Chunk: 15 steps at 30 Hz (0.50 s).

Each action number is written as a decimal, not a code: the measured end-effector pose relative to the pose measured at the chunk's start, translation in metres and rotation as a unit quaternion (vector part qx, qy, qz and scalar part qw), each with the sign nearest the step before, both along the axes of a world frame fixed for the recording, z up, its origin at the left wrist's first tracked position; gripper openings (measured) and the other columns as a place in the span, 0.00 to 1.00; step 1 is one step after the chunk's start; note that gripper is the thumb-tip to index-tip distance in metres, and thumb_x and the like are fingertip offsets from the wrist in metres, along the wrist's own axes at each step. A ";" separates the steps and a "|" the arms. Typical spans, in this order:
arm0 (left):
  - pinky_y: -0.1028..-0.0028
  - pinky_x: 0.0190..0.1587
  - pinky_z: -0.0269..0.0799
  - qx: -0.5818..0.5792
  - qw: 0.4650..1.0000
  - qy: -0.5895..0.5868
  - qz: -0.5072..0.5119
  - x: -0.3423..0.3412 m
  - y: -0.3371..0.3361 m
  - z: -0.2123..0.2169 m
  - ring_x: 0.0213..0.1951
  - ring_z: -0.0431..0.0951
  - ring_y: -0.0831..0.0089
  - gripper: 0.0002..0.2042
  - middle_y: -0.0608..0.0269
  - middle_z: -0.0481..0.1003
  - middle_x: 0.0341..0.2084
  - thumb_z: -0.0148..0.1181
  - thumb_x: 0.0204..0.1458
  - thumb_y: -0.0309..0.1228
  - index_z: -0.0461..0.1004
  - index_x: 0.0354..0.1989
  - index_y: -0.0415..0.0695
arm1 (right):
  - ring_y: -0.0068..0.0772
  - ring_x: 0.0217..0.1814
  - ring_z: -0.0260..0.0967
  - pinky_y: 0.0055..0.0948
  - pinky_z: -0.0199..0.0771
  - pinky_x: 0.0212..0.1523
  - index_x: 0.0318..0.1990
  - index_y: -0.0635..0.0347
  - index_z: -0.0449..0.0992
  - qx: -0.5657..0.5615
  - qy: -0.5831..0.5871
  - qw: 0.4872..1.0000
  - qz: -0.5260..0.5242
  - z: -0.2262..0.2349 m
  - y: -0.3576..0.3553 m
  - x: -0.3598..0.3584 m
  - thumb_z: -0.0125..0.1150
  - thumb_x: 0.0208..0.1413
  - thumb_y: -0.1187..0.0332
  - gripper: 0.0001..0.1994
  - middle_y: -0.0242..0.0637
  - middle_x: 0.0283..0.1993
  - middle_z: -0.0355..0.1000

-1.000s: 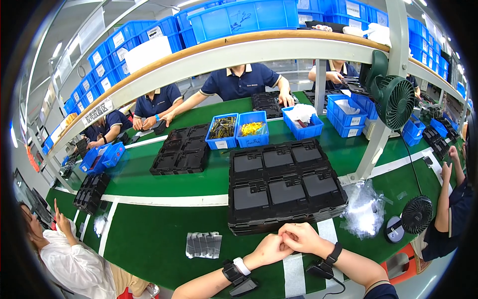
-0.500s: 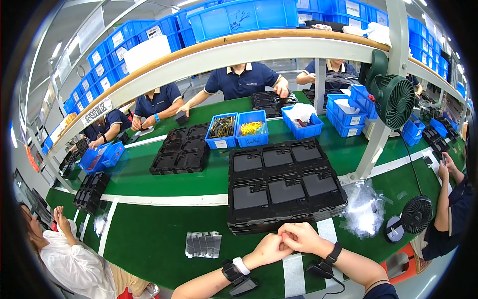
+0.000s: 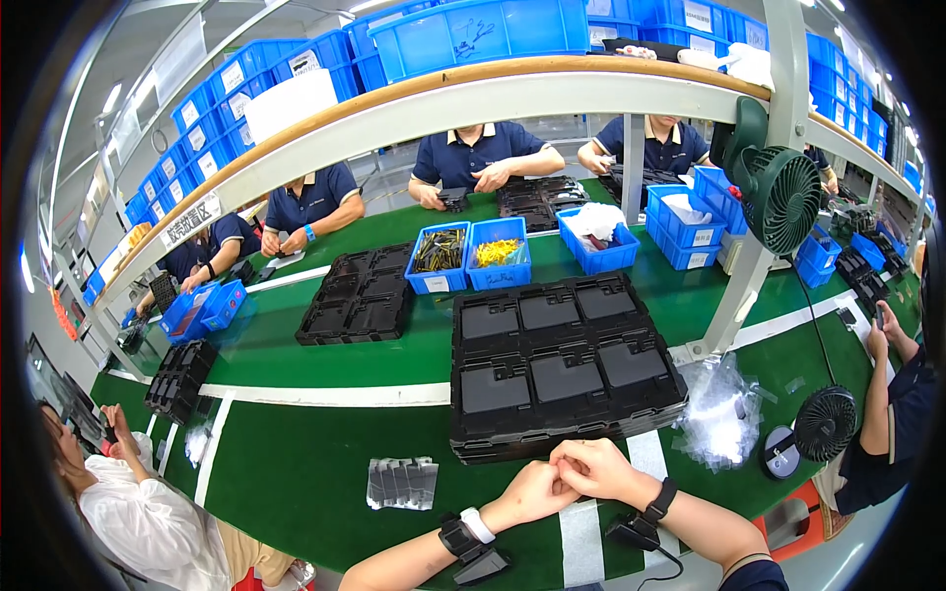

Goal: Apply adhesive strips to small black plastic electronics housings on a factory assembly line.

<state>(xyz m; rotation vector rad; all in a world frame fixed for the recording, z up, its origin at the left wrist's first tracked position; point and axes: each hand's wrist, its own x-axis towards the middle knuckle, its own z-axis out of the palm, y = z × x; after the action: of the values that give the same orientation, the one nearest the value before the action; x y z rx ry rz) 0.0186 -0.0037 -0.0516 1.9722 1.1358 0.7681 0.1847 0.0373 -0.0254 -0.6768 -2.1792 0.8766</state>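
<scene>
My left hand [image 3: 533,492] and my right hand [image 3: 596,470] meet at the near edge of a stack of black trays [image 3: 552,433]. Both are closed, with curled fingers pressed against each other; whatever may be between the fingertips is hidden. Flat dark rectangular pieces [image 3: 569,378] fill the compartments of the top tray. To the left of my hands, a clear sheet with dark strips [image 3: 402,484] lies on the green table [image 3: 296,463]. Each of my wrists wears a black band, and the left one a white band too.
Clear film pieces [image 3: 719,414] lie in a heap right of the trays, near a small black fan [image 3: 826,424]. A green fan [image 3: 786,201] hangs on the post [image 3: 754,271]. Beyond stand bins of dark parts [image 3: 440,258] and yellow parts [image 3: 500,253]. Co-workers sit around the table.
My hands have not visibly moved. Across the table, a co-worker has brought a dark part from the left to in front of their body. The person at left now shows a dark object in hand.
</scene>
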 end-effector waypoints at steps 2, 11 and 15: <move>0.70 0.22 0.66 -0.006 1.000 -0.001 0.000 0.000 0.000 0.000 0.15 0.71 0.71 0.09 0.62 0.69 0.11 0.63 0.45 0.31 0.73 0.24 0.38 | 0.34 0.23 0.74 0.29 0.73 0.24 0.36 0.58 0.75 -0.008 -0.007 1.000 -0.001 0.000 0.000 0.000 0.59 0.50 0.70 0.06 0.39 0.24 0.73; 0.70 0.21 0.64 -0.003 1.000 -0.005 -0.005 0.000 -0.001 0.003 0.15 0.71 0.71 0.10 0.62 0.69 0.11 0.64 0.46 0.31 0.72 0.23 0.38 | 0.34 0.23 0.74 0.29 0.73 0.25 0.36 0.58 0.75 -0.005 -0.009 1.000 -0.003 0.001 0.000 0.000 0.59 0.50 0.70 0.06 0.39 0.24 0.73; 0.70 0.22 0.65 -0.005 1.000 -0.006 -0.002 0.000 0.000 0.002 0.15 0.71 0.71 0.10 0.62 0.69 0.11 0.64 0.45 0.31 0.72 0.23 0.38 | 0.33 0.23 0.74 0.29 0.73 0.25 0.36 0.57 0.75 0.002 -0.002 1.000 -0.001 0.001 -0.001 0.000 0.59 0.50 0.70 0.06 0.38 0.24 0.73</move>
<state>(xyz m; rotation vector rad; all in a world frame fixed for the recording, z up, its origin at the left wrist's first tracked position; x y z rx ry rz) 0.0186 -0.0041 -0.0495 1.9584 1.1260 0.7703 0.1848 0.0368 -0.0243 -0.6785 -2.1839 0.8699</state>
